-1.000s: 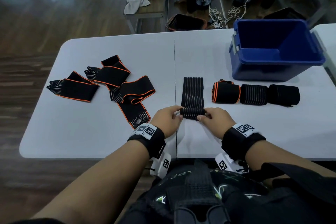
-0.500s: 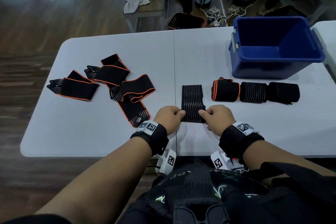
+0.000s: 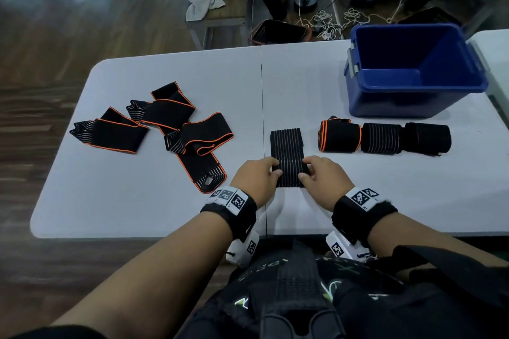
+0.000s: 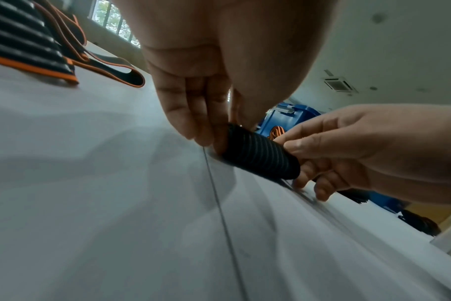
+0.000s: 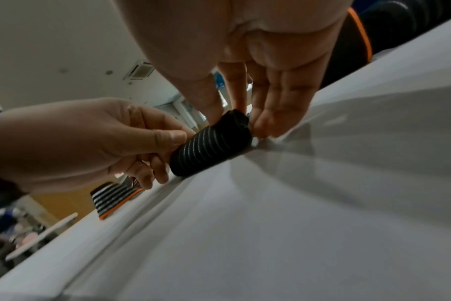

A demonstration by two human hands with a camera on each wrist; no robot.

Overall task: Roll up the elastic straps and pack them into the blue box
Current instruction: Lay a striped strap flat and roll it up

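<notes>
A white table (image 3: 154, 201) fills mid-frame. The blue box (image 3: 413, 102) sits at its upper right; three rolled straps (image 3: 382, 137) lie in a row just below it, and loose orange-edged straps (image 3: 165, 129) spread at left. At centre lies the striped strap (image 3: 286, 146) — its near end rolled, pinched by the left hand (image 3: 256, 177) and right hand (image 3: 325, 177), fingers curled on either end.
</notes>
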